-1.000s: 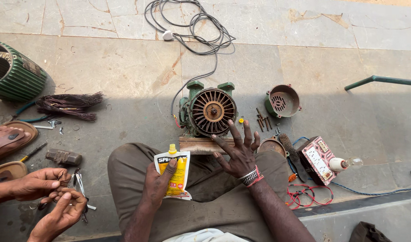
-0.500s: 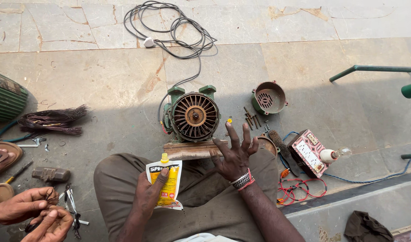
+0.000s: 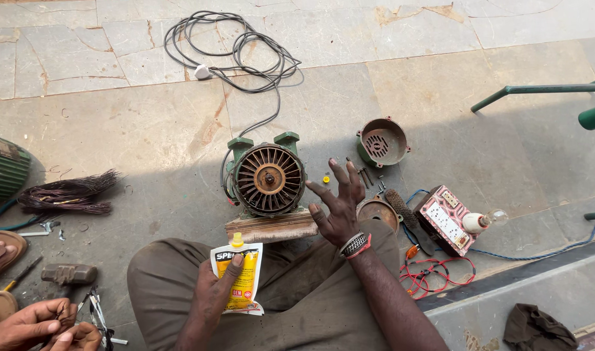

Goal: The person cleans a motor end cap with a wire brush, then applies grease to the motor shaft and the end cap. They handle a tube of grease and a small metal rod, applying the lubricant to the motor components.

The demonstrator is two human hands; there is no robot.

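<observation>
Pouch: a white and yellow squeeze pouch (image 3: 238, 275) with a yellow cap, upright over the person's lap, near the middle of the scene.
Left hand: the left hand (image 3: 217, 290) grasps the pouch from the left, fingers wrapped across its front.
Right hand: the right hand (image 3: 336, 207) is released — fingers spread, palm open, holding nothing, raised just right of the motor; bangles circle the wrist.
Motor: a green electric motor (image 3: 266, 179) with its fan end showing rests on a wooden block (image 3: 271, 227) on the stone floor (image 3: 148, 130), just beyond the knees.
Right side: a round rusty fan cover (image 3: 382, 142), a small yellow cap (image 3: 325, 178), a pink switchboard (image 3: 445, 220) with a bulb, red wire (image 3: 434, 273).
Far: a coiled black cable (image 3: 236, 45) with a white plug.
Left side: a bundle of copper wire (image 3: 67, 195), a hammer (image 3: 67, 274) — and another person's hands (image 3: 41, 325) at the near left corner.
</observation>
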